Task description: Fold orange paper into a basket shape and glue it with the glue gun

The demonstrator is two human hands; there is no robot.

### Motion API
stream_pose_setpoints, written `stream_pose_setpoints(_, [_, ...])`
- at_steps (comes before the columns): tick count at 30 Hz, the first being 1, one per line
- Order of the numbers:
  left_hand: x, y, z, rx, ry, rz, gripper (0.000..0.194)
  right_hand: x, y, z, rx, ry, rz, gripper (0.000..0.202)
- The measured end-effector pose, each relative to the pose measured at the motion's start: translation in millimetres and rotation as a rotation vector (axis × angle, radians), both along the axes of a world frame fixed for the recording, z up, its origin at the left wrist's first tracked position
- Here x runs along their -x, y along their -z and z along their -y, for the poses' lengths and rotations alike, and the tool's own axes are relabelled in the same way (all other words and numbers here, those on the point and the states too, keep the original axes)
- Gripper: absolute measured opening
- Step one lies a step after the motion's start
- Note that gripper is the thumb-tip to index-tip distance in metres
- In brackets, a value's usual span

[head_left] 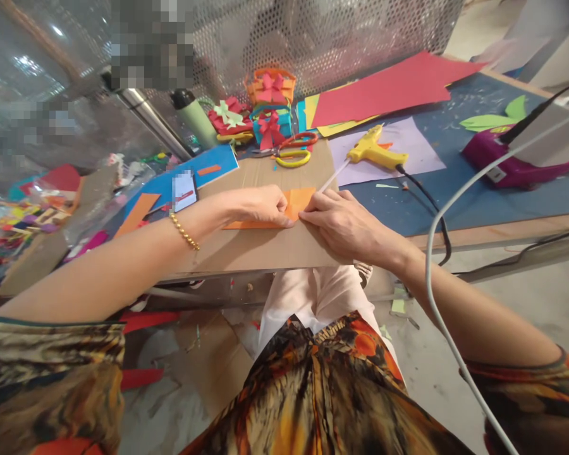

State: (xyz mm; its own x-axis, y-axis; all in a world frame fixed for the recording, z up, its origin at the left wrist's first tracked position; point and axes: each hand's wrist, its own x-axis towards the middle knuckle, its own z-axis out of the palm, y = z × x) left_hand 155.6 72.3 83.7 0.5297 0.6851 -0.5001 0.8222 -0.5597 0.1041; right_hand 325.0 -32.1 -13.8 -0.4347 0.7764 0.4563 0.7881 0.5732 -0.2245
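Note:
A piece of orange paper (pixel 301 197) lies on a brown cardboard sheet (pixel 270 249) near the table's front edge. My left hand (pixel 263 205) rests over it with fingers curled, thumb and forefinger on the paper near its front edge. From the other side my right hand (pixel 339 218) pinches the paper's front right part, fingertips close to the left thumb. Both hands partly cover the paper. Just behind my right hand is a yellow glue gun (pixel 377 151), with a whitish glue stick (pixel 334 175) reaching toward my knuckles.
Scissors with red and yellow handles (pixel 294 157) lie behind the hands. Beyond them are small paper baskets with bows (pixel 271 88), a green bottle (pixel 194 117) and red card sheets (pixel 384 91). A phone (pixel 184 191) lies left. A white cable (pixel 439 218) crosses at right, near a purple tool (pixel 495 161).

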Motion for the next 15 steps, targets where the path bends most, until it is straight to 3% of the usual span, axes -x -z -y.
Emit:
stream_pose_setpoints(10, [19, 8.8, 4, 0.047, 0.026, 0.177, 0.037, 3, 2.2, -1, -0.065, 0.025, 0.022, 0.031])
stream_pose_setpoints(15, [14, 2.0, 5, 0.023, 0.064, 0.083, 0.030, 4, 2.2, 1, -0.096, 0.036, 0.089, 0.033])
